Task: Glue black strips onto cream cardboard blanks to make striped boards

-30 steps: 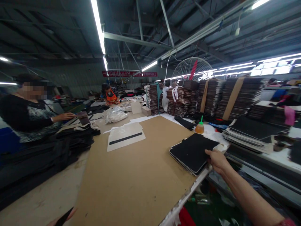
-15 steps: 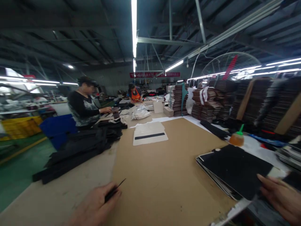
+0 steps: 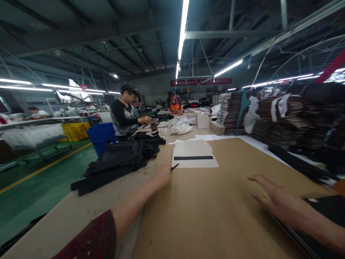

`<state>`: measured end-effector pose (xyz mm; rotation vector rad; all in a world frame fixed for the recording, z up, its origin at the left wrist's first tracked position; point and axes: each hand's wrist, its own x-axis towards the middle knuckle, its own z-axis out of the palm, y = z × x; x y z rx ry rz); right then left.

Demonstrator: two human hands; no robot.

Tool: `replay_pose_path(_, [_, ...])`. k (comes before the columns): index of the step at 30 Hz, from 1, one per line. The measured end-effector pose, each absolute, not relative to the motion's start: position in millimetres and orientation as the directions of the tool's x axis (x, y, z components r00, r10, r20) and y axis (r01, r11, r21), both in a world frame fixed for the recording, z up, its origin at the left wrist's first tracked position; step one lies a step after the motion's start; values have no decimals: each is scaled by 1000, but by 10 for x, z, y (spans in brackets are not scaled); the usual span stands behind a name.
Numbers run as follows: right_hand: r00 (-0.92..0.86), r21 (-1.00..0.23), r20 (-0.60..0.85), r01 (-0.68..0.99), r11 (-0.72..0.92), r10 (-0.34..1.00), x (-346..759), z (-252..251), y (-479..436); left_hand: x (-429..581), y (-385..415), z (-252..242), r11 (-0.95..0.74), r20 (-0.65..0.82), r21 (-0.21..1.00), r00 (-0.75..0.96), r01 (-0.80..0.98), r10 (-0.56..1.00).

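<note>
My left hand point(image 3: 162, 176) is closed around a thin black pointed tool point(image 3: 175, 167), its exact kind unclear. The tip reaches toward the lower left corner of a pale board point(image 3: 192, 148) with a black strip point(image 3: 193, 158) lying across it. Over the brown table sheet point(image 3: 205, 216), my right hand point(image 3: 272, 194) is held with fingers apart and nothing in them. Beneath and beside that forearm, a stack of black-topped panels point(image 3: 323, 212) shows in part at the right edge.
Black fabric pieces point(image 3: 118, 162) are piled on the left. A clear plastic bag point(image 3: 182, 126) and small boxes point(image 3: 203, 120) stand behind the board. Tall board stacks point(image 3: 234, 111) line the right. Two co-workers point(image 3: 124, 111) are farther along the table.
My left hand has moved forward with the tool to the pale board. My right hand has left the black panel stack and come inward over the table. The view has turned left.
</note>
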<state>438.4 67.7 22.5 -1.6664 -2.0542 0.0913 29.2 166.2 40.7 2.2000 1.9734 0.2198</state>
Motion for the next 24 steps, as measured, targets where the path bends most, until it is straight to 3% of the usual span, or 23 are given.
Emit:
replay_pose_path(4, [-278,-296,46,914,279,959,3750,185,1674,474,2167,204,-31,-15,177,34,984,999])
replay_pose_path(11, [-187,-252,-13,951,178,982,3399,-59,2480,540,2312,42,-18,-29,143,23,990,999])
replay_pose_path(17, [-275,-219,-50,941,258,960,3408,-98,1723,430,1639,180,-124,-82,155,138,980,987])
replay_pose_path(24, [-286,-307,-73,918,252,955,3579,-268,13,28,-145,274,-221,-175,249,269,943,947])
